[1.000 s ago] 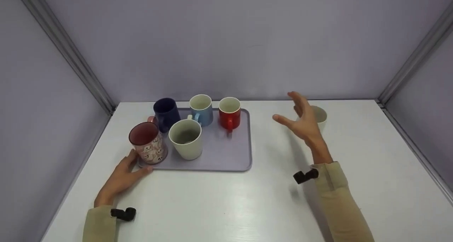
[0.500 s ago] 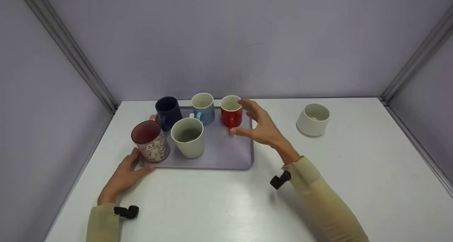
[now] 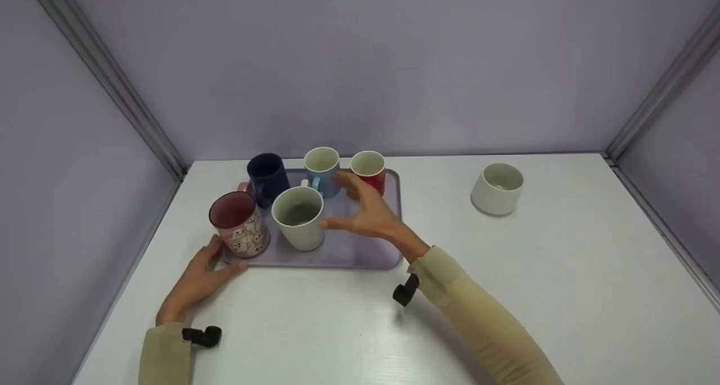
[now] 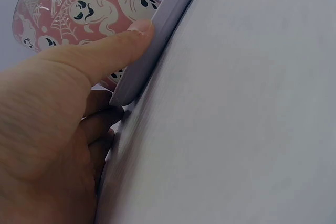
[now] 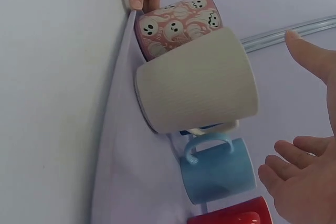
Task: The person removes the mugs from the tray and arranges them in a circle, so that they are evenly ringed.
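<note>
A lavender tray (image 3: 360, 255) bears several mugs. At its near left corner my left hand (image 3: 194, 281) grips the edge, thumb (image 4: 118, 51) on the rim and fingers curled at the outer side. Right beside that hand stands a pink ghost-patterned mug (image 3: 244, 233). My right hand (image 3: 368, 210) is over the tray with thumb and fingers spread, holding nothing. The large white mug (image 5: 197, 82) is nearest to it, just left of its thumb. Behind the fingers are a light blue mug (image 5: 218, 171) and a red mug (image 3: 374, 180), partly covered.
A dark blue mug (image 3: 268, 177) stands at the tray's back left. On the white table (image 3: 315, 328), to the right of the tray, sits a short white cup (image 3: 498, 191). Pale walls (image 3: 394, 64) enclose the back and both sides.
My right hand has moved left from near the short white cup, past the red mug, to beside the large white mug. The left hand stays at the tray corner.
</note>
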Available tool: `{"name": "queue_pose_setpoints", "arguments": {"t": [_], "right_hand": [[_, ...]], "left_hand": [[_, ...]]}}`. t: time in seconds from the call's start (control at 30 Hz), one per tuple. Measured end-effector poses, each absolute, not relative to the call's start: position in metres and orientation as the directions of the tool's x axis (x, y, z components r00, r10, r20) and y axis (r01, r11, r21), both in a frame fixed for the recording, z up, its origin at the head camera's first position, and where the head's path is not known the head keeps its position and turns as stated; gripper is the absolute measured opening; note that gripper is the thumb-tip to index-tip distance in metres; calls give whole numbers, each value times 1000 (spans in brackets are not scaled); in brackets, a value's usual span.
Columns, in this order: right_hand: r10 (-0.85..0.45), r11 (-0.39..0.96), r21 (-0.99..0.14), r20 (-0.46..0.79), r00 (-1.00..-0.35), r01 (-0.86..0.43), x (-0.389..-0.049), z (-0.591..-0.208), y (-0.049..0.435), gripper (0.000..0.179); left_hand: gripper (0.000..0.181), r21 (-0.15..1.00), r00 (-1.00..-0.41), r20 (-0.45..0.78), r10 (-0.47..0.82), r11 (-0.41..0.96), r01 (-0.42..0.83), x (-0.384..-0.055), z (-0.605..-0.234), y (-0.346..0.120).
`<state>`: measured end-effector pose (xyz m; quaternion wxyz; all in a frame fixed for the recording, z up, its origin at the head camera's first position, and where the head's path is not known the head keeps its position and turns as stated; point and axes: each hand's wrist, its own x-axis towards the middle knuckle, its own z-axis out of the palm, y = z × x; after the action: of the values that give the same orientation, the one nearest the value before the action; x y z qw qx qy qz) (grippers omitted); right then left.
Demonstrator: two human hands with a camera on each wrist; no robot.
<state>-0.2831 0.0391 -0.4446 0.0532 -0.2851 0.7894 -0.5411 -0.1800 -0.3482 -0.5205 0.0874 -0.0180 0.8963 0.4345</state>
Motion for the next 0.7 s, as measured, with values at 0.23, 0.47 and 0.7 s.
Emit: {"name": "queue_pose_setpoints", "arguments": {"t": [0.23, 0.47, 0.7], "right_hand": [[-523, 218, -897, 226, -822, -385, -279, -460, 12, 102], [-497, 167, -917, 239, -834, -362, -277, -470, -3, 99], [-473, 106, -944, 229, -851, -313, -274, -487, -20, 97]], "left_hand": [[109, 775, -983, -175, 47, 623, -108, -179, -519, -349], [109, 769, -983, -177, 43, 630, -111, -178, -519, -348], [111, 776, -981, -191, 41, 617, -126, -174, -519, -349]]}}
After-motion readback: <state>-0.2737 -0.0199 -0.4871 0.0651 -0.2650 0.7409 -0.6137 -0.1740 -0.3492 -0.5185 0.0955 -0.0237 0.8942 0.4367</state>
